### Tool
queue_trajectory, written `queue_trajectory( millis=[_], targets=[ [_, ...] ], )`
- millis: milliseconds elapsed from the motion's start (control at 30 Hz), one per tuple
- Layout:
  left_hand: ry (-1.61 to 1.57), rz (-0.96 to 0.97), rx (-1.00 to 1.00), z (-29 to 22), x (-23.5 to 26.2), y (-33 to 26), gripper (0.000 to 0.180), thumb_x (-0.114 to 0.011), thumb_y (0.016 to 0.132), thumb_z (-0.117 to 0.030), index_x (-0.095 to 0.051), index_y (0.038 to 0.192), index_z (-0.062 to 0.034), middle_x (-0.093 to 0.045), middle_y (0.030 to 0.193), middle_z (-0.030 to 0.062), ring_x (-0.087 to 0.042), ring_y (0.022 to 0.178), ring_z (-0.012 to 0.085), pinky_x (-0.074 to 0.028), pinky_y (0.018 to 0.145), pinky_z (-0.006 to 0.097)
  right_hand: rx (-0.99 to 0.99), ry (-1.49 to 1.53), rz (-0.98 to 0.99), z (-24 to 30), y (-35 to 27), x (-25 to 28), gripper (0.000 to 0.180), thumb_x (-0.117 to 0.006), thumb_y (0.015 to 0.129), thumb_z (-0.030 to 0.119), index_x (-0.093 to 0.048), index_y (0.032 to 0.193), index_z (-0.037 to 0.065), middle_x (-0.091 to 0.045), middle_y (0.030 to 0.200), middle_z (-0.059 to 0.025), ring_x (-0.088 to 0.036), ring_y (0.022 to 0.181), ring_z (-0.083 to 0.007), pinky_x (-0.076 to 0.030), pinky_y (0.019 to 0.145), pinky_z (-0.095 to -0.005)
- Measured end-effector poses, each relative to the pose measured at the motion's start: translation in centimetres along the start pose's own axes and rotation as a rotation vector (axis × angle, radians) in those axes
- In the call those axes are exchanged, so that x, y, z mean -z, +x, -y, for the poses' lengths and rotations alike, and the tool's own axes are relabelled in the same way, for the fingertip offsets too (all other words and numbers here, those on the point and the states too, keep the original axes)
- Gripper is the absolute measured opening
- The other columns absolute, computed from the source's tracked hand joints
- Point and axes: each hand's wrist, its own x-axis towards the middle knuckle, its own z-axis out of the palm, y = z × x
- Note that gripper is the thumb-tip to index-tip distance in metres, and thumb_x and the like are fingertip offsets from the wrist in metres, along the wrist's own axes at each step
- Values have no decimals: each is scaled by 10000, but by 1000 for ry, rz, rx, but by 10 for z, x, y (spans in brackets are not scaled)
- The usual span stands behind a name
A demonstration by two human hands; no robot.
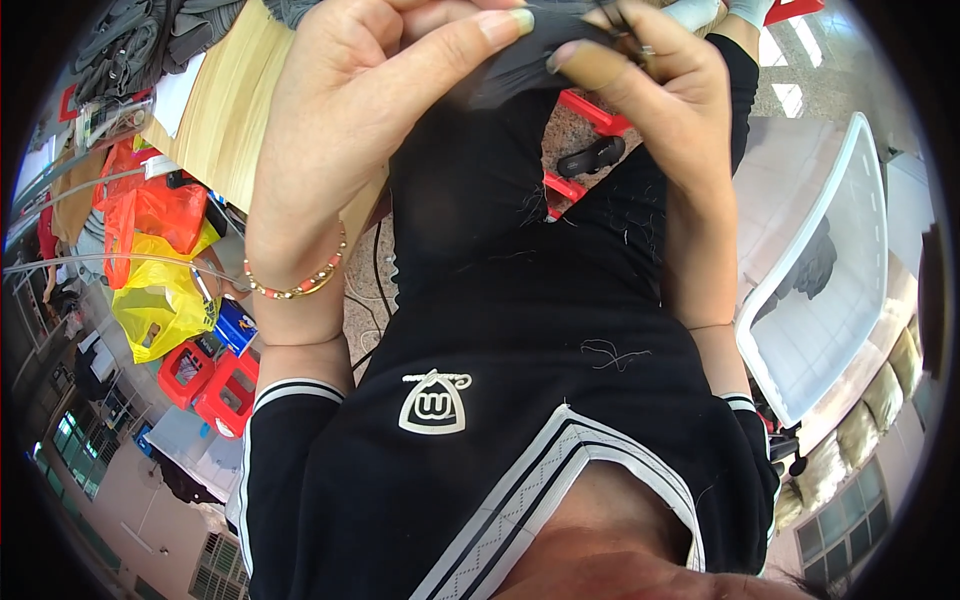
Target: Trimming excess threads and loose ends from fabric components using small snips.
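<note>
A piece of dark grey cloth [535, 55] is stretched between my hands at the top of the view, above my lap. My left hand [365, 95] pinches its left side, thumb laid along the edge and fingers bent behind. On the other side my right hand [660, 105] is closed at the cloth, its thumb pressing toward it. Something small and dark [627, 42] sits among the right fingers, too blurred to name. The upper part of the cloth runs out of view. Loose threads [615, 352] cling to my black clothes.
On the left, a pale wooden tabletop [225, 110] bears a heap of grey garments [135, 50]. Red and yellow plastic bags [160, 290] hang below it, near red stools [228, 392]. To the right stands a translucent white bin [835, 320] with dark cloth inside. A black shoe [592, 157] shows between my legs.
</note>
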Motion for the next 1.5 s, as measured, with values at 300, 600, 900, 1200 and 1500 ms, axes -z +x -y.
queue_trajectory(
  millis=[300,600,900,1200,1500],
  targets=[
    [592,-132,437,-53,0,-7,232,-664,971,-103,-681,1184,-13,-716,1033,20,-634,971,56,-451,908,198,225,-73,-171,19,6,24,79,-720,903,51,-673,858,4,-627,733,30,-528,633,-41,-397,590,-209],
    [376,-274,294,-34,8,9,189,-664,958,-63,-665,1136,2,-718,1014,34,-649,948,69,-467,882,205,198,-165,-330,-10,12,24,196,-720,900,-4,-647,1082,-3,-611,820,51,-475,660,9,-342,583,-171],
    [279,-322,295,-29,10,10,194,-657,952,-44,-646,1139,7,-726,1021,61,-662,940,74,-469,869,187,642,-628,-241,-32,9,24,413,-841,777,118,-743,1177,89,-538,738,-12,-500,610,-91,-393,548,-240],
    [377,-356,243,-27,5,9,208,-679,929,-25,-653,1133,9,-729,1008,60,-662,942,72,-462,878,186,648,-728,-251,-31,10,20,390,-842,774,170,-759,1151,118,-542,710,-10,-536,587,-118,-421,533,-264],
    [423,-379,215,-24,4,5,223,-684,925,-22,-652,1143,14,-729,1006,58,-663,942,74,-456,888,185,604,-720,-214,-27,4,19,409,-803,784,31,-737,1188,16,-529,748,-14,-467,650,-97,-369,585,-245]
  ],
)
